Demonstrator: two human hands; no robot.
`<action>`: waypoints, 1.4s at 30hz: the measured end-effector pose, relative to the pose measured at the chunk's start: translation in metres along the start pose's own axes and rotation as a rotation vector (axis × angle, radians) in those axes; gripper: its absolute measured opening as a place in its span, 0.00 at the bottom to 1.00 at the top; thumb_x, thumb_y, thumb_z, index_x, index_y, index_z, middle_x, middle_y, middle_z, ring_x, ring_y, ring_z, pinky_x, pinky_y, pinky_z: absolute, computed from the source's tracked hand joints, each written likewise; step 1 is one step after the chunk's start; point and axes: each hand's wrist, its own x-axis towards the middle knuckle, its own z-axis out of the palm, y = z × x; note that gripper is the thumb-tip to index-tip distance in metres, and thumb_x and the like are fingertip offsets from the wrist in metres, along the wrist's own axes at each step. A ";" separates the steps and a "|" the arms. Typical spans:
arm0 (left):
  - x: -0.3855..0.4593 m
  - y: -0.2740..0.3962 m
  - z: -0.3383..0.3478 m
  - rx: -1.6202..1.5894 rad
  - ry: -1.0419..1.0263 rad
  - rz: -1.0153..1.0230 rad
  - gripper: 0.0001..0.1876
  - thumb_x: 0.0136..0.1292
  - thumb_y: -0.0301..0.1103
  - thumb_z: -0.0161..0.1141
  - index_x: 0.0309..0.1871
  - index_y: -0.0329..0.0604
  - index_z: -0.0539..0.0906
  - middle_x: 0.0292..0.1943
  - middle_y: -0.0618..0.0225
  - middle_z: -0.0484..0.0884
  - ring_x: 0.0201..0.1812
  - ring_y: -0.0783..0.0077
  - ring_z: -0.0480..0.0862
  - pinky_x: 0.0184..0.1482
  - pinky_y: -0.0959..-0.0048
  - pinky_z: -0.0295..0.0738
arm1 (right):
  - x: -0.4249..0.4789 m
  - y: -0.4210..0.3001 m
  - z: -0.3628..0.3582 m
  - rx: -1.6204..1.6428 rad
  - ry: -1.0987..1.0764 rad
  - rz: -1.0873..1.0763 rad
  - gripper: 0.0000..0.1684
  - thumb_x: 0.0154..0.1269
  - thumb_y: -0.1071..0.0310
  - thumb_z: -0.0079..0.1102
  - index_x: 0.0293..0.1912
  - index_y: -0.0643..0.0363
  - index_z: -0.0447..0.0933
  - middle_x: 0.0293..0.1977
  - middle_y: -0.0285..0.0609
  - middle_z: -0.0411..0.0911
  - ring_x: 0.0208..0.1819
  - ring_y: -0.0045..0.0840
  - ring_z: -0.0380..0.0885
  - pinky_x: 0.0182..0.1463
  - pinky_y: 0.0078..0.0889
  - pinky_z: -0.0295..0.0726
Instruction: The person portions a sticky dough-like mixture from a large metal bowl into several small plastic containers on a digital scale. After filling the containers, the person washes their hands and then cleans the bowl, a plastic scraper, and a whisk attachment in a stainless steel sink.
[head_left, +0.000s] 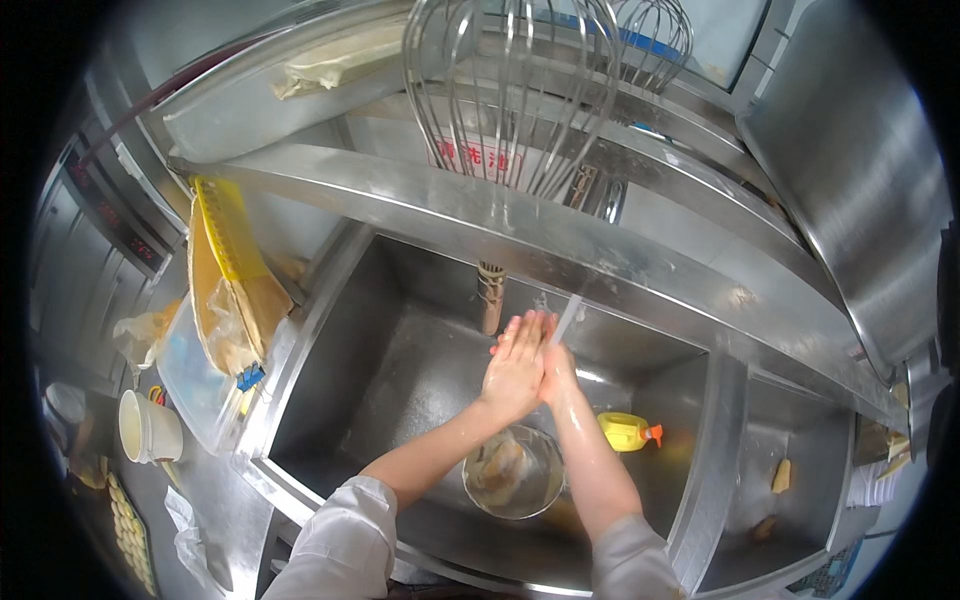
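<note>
My left hand (514, 367) lies palm to palm against my right hand (558, 369) over a deep stainless steel sink (412, 375). A stream of water (566, 319) runs down onto the right hand. Both hands look wet, with fingers extended and pointing away from me, and I see no object between them. Under my wrists a round bowl (513, 472) with cloudy contents stands in the sink. To the right of my right forearm, a yellow bottle with an orange cap (624, 432) lies on its side.
A large wire whisk (517, 82) hangs above a steel rail (450, 199) crossing over the sink. A smaller basin (795, 442) lies to the right. At left are a white bucket (150, 426), a plastic container (191, 367) and a yellow-topped bag (229, 232) with a blue binder clip.
</note>
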 end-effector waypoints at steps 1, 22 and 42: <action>-0.001 -0.005 0.000 0.027 0.013 -0.021 0.36 0.52 0.43 0.52 0.64 0.33 0.59 0.68 0.47 0.46 0.70 0.47 0.44 0.68 0.54 0.38 | 0.002 0.007 0.006 -0.120 0.120 -0.170 0.17 0.65 0.62 0.51 0.46 0.65 0.66 0.35 0.47 0.75 0.41 0.31 0.75 0.46 0.33 0.75; 0.019 0.013 -0.013 0.096 -0.112 0.039 0.36 0.57 0.41 0.48 0.65 0.29 0.53 0.68 0.46 0.47 0.70 0.50 0.44 0.69 0.51 0.33 | -0.014 -0.022 0.017 -1.274 0.514 -0.692 0.18 0.62 0.63 0.51 0.44 0.68 0.72 0.42 0.56 0.75 0.45 0.38 0.75 0.47 0.34 0.72; 0.045 0.012 0.009 -0.282 -0.429 0.675 0.14 0.49 0.38 0.55 0.37 0.41 0.79 0.39 0.59 0.79 0.44 0.61 0.78 0.47 0.60 0.72 | -0.011 -0.044 0.028 -1.629 0.107 -0.118 0.22 0.62 0.50 0.47 0.35 0.60 0.78 0.31 0.46 0.80 0.33 0.36 0.79 0.39 0.35 0.74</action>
